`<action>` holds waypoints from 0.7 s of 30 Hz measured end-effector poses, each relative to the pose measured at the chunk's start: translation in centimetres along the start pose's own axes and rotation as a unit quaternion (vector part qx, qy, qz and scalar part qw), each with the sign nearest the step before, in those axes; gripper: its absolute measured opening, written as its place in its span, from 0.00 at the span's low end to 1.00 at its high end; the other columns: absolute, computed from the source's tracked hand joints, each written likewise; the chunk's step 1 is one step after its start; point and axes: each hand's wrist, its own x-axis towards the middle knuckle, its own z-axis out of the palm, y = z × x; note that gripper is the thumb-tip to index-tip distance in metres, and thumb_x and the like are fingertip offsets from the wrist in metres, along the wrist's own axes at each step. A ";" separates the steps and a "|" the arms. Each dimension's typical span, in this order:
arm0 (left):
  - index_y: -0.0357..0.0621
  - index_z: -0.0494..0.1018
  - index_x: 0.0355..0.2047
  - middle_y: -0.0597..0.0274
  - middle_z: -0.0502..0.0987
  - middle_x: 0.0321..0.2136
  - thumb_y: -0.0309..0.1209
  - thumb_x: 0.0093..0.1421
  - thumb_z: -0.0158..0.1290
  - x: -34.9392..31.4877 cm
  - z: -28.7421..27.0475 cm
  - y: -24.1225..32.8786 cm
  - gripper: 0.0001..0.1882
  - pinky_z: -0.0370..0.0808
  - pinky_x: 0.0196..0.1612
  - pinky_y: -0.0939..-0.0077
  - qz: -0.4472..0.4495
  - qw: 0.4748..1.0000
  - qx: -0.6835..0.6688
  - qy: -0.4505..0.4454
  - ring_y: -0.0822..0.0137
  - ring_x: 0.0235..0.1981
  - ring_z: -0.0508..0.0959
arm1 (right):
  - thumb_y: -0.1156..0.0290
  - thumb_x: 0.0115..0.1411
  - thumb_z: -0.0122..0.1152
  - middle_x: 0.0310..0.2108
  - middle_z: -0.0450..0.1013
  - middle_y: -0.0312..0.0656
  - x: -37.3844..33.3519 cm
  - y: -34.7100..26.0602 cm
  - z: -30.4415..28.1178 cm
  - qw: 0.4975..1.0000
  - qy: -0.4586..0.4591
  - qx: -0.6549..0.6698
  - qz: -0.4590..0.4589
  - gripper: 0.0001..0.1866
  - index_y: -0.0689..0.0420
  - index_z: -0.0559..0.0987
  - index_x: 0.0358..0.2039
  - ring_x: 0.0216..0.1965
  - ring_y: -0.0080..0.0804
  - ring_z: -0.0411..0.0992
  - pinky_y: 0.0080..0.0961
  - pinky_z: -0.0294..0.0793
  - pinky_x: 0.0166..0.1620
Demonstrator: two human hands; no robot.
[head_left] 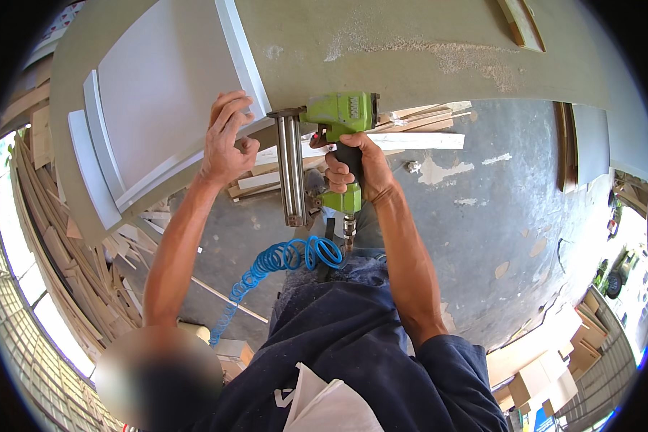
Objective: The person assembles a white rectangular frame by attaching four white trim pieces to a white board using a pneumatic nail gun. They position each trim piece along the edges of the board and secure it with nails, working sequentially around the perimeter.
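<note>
My right hand [360,164] is wrapped round the black grip of a green nail gun [337,114]. The gun's long metal magazine points down on its left side, and its nose is close to the near right corner of a white panel [165,79] with raised edge strips. A coiled blue air hose [284,255] hangs from the fitting under the grip. By that same corner, my left hand [227,140] is raised with its fingers bent and the thumb apart. Nothing shows in it; whether its fingertips touch the panel's edge strip, I cannot tell.
The panel lies on a greenish-brown worktable [295,50], with sawdust [461,54] and a wooden piece [522,25] farther back. Two white strips [93,169] lie left of the panel. Loose boards [425,140] lie below the table edge. Stacked timber [57,237] lines the left; cut panels [540,374] lie lower right.
</note>
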 end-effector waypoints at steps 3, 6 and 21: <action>0.37 0.71 0.35 0.53 0.76 0.51 0.15 0.42 0.49 0.0 0.1 0.2 0.16 0.64 0.69 0.41 -0.001 1.000 0.000 -0.001 0.46 0.62 0.72 | 0.57 0.70 0.45 0.16 0.63 0.34 -0.2 0.0 0.0 1.000 0.000 0.002 -0.001 0.25 0.67 0.73 0.53 0.15 0.22 0.57 0.29 0.65 0.25; 0.37 0.71 0.35 0.53 0.76 0.52 0.15 0.42 0.49 -0.1 0.3 0.4 0.16 0.64 0.70 0.41 0.001 1.000 0.001 -0.003 0.47 0.62 0.71 | 0.57 0.69 0.45 0.16 0.63 0.34 -0.5 -0.1 0.0 1.000 0.000 -0.005 -0.002 0.25 0.67 0.74 0.52 0.15 0.22 0.57 0.28 0.64 0.25; 0.36 0.71 0.34 0.51 0.75 0.51 0.14 0.41 0.49 -0.1 -0.2 0.1 0.16 0.69 0.66 0.46 0.002 1.000 -0.006 0.003 0.45 0.61 0.72 | 0.57 0.67 0.49 0.16 0.62 0.33 0.4 -1.2 -0.1 0.999 0.025 -0.022 0.030 0.18 0.61 0.74 0.42 0.15 0.22 0.57 0.28 0.62 0.23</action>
